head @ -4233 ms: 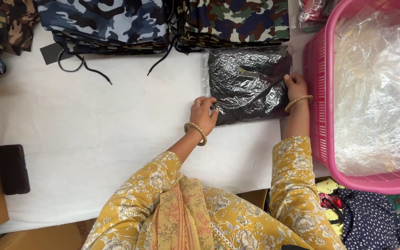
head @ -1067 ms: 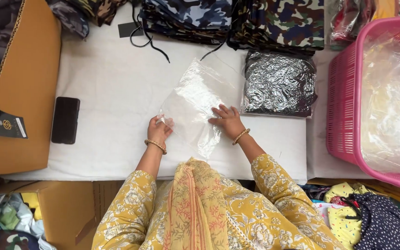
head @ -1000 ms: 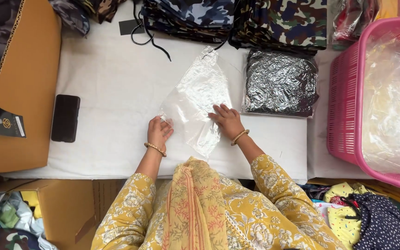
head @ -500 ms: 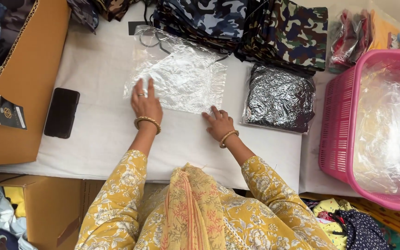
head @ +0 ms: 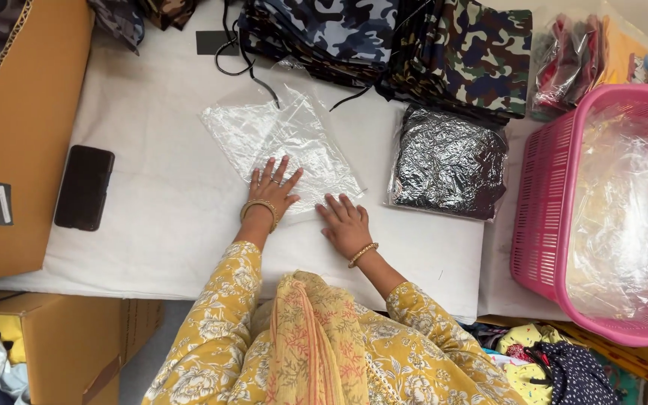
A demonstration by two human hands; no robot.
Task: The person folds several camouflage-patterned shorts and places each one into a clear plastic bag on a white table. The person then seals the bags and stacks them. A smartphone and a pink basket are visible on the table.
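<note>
A clear, crinkled, empty plastic bag [head: 283, 146] lies flat on a white-covered table [head: 151, 217], seen from above. It is a thin, shiny, roughly rectangular film, wrinkled all over, and the white cover shows through it. Its long axis runs diagonally, from the upper left, far from the person, down to the lower right, near them. The near right corner points toward the person's right hand.

The left hand [head: 270, 191] rests palm down on the near edge of the bag, fingers spread wide and flat, gripping nothing. The right hand [head: 345, 223] lies palm down just beside the bag's near right corner, fingers straight and together, also holding nothing; whether its fingertips touch the film is hard to tell. Both wrists wear gold bangles, and the sleeves are yellow with a floral print.

Just right of the bag sits a dark garment packed in glossy clear plastic [head: 449, 161]. Beyond both lie stacks of folded camouflage fabric [head: 414, 45]. A pink slatted plastic basket [head: 541, 202] lined with clear film stands at the far right. A black phone [head: 84, 187] lies at the left, near a brown cardboard box [head: 24, 127].
</note>
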